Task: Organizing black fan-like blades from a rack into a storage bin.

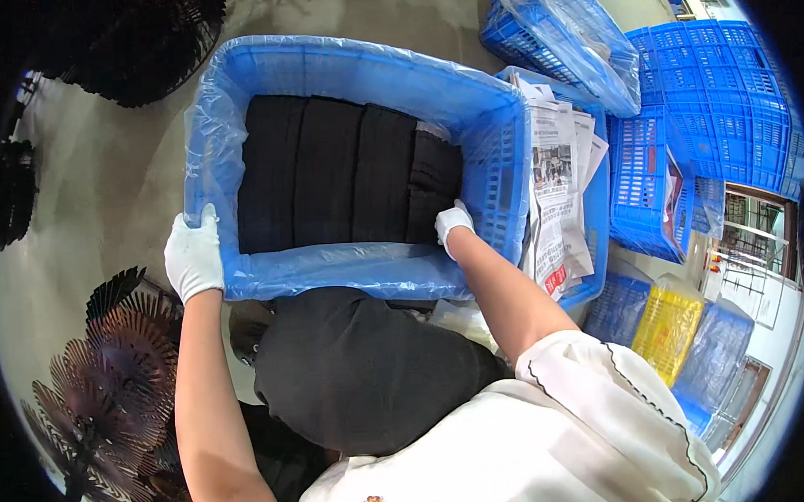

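A blue plastic crate (pixel 496 159) lined with clear film lies in front of me. Inside it, flat black bundles (pixel 328 174) are packed side by side in several rows; their exact kind does not show. My left hand (pixel 194 256), in a white glove, grips the crate's near left corner, with the film between glove and rim. My right hand (pixel 454 223), gloved too, reaches over the near side into the crate. Its curled fingers are against the near end of the rightmost black bundle (pixel 433 175), and the fingertips are partly hidden.
Just right stands another blue crate (pixel 597 244) holding newspapers (pixel 555 192). A film-lined crate (pixel 563 33) and stacked blue crates (pixel 715 98) stand beyond. Racks of fanned brown and black slats (pixel 114 367) crowd the lower left, with a dark round cluster (pixel 138 48) at the far left.
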{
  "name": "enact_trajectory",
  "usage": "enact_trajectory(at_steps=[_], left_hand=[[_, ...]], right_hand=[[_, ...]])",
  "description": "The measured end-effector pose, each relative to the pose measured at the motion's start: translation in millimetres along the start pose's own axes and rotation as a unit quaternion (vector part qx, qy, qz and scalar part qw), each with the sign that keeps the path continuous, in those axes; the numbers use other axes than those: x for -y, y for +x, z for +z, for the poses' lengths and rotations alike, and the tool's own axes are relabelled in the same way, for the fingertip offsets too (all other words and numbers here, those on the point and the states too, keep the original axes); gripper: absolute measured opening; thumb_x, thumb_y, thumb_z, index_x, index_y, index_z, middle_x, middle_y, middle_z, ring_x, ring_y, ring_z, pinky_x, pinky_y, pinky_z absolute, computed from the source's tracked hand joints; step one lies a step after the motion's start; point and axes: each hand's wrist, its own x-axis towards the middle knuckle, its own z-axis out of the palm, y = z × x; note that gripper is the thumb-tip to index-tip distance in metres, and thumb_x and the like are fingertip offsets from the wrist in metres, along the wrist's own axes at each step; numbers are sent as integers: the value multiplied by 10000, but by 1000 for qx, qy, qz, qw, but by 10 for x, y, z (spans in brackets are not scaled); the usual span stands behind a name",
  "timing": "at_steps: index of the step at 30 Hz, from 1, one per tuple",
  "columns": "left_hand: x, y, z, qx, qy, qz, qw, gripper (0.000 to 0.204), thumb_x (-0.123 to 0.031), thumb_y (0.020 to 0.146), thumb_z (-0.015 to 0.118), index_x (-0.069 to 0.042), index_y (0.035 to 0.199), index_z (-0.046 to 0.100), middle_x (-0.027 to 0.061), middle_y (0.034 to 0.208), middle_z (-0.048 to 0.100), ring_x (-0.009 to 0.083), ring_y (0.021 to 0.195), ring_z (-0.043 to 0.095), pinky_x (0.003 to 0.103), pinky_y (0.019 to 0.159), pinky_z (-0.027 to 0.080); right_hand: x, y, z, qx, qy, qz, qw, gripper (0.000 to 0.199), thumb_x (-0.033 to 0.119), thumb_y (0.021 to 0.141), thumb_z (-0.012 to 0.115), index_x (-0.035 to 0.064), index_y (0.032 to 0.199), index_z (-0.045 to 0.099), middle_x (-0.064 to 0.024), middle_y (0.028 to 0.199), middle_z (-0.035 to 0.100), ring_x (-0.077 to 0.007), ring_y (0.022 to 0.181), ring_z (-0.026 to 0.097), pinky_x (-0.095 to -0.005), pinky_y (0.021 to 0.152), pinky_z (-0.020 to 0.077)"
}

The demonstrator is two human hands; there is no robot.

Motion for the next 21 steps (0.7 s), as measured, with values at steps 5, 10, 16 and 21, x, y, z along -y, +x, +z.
enact_trajectory(at_steps=[5,10,16,21], left_hand=[[50,5,28,-5,7,1,1000,459,-488,910,573,-51,997,681,148,948,728,369,861,673,419,775,509],[103,26,47,-16,14,1,1000,471,-497,914,580,-44,984,687,141,900,715,326,796,658,387,746,499],[53,35,21,-7,15,9,1000,468,-493,910,573,-38,959,670,155,902,716,359,824,666,412,770,506],[-17,16,-7,2,5,17,1000,483,-501,913,568,-29,944,667,155,881,704,354,815,658,408,772,504]], right_hand=[[-60,-137,246,-27,44,14,999,780,746,861,440,25,1047,673,-230,938,659,-388,817,619,-455,745,511],[1,-315,802,-128,64,27,989,805,779,842,419,35,1037,658,-207,923,661,-374,796,620,-443,738,515],[135,-724,1241,-258,95,37,961,835,819,820,393,48,1024,640,-181,905,663,-357,771,621,-430,730,519],[-112,-1602,1791,-251,-413,-376,790,378,357,945,514,41,1116,630,-200,944,673,-370,856,647,-432,823,531]])
